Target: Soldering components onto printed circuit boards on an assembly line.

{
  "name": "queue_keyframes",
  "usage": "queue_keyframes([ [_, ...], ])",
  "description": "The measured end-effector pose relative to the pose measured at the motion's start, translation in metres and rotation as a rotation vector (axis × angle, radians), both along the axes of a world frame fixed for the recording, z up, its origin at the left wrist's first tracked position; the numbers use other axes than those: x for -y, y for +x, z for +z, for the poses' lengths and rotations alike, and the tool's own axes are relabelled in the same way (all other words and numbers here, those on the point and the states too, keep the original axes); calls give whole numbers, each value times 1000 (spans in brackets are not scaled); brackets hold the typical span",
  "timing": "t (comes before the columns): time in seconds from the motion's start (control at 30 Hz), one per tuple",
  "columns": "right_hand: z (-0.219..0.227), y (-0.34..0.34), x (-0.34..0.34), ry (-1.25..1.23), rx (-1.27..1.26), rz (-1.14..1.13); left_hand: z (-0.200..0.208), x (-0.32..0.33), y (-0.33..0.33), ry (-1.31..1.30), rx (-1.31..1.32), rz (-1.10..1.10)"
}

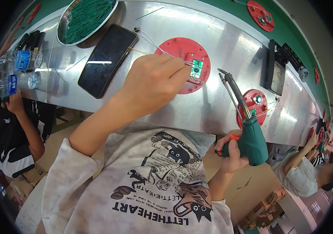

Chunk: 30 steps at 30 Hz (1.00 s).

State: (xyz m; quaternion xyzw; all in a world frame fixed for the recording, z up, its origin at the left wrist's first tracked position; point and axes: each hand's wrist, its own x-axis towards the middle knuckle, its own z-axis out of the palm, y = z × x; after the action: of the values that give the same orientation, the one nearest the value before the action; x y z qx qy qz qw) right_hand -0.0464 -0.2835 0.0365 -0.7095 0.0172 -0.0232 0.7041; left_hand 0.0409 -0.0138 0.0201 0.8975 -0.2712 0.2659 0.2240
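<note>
My left hand (154,82) is closed in a pinch over a round red plastic housing (176,42) lying on the metal table. Its fingertips are at a small green circuit board (197,68) and seem to grip a thin wire there; the fingers partly hide it. White wires (149,38) and an orange wire (139,51) run up to this hand. In my right hand (232,154) is a green soldering gun (252,142) with an orange trigger. Its metal tip points up, just right of the housing and apart from it. Behind the gun sits a second red housing (258,99) with a board.
A black phone (107,60) and a metal bowl (60,29) of green wires lie at the left. Farther left are plastic bottles (30,60) and a person's hand (15,103). A black metal holder (277,72) stands at the right. Another person (299,177) works at far right.
</note>
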Motion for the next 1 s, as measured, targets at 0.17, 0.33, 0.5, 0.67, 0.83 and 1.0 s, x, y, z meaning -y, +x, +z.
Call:
queue_keyframes([
  [0.17,-3,0,2,20,11,-24,5,-1,0,47,-12,12],
  [0.33,-3,0,7,36,20,-36,12,-8,-9,-31,4,75],
  [0.5,-3,3,12,23,64,-82,37,-35,-18,-117,-31,194],
  [0.67,-1,8,14,108,79,-152,49,-33,-24,-595,-32,367],
  [0.83,-2,8,18,200,89,-181,46,-41,-34,-932,-405,292],
  [1.0,-6,-2,34,240,128,-225,59,-102,4,-933,-86,558],
])
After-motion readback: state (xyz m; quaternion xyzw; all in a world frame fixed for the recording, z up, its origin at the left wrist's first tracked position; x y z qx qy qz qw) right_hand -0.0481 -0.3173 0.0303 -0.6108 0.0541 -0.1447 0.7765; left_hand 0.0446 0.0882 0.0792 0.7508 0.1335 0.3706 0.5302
